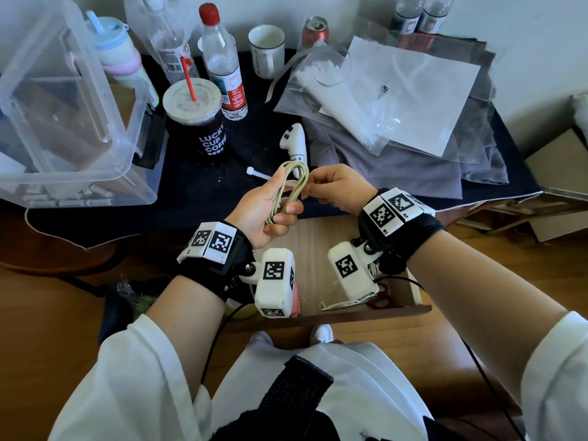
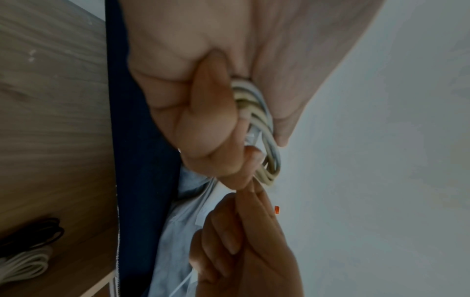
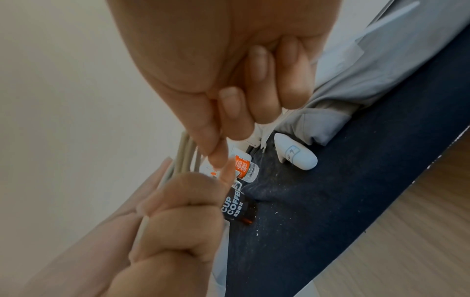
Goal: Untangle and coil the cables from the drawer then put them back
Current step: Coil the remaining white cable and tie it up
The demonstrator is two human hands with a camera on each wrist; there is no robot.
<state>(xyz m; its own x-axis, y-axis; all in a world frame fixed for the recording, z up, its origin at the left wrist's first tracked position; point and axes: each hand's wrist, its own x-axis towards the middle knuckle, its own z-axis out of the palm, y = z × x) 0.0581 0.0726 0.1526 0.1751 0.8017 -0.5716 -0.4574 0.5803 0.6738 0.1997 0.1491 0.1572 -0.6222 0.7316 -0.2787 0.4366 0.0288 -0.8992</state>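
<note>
A beige cable [image 1: 288, 192], coiled into a long narrow loop, stands upright in my left hand [image 1: 264, 211], which grips its lower half with thumb and curled fingers. A white zip tie [image 1: 257, 174] crosses behind the coil. My right hand [image 1: 337, 186] pinches the tie's end at the coil's right side. Both hands hover above the open wooden drawer [image 1: 318, 237]. The left wrist view shows the cable [image 2: 264, 124] pressed between my left fingers [image 2: 198, 100], with the right hand [image 2: 244, 241] below. In the right wrist view the right thumb and forefinger [image 3: 216, 148] meet beside the cable [image 3: 185, 152].
In the drawer lie a black cable coil [image 2: 43, 231], a white cable coil [image 2: 25, 263] and scissors [image 1: 380, 297]. On the dark table stand a clear plastic box [image 1: 63, 106], a coffee cup [image 1: 197, 122], bottles, a white controller [image 1: 294, 141] and plastic bags [image 1: 397, 97] on grey cloth.
</note>
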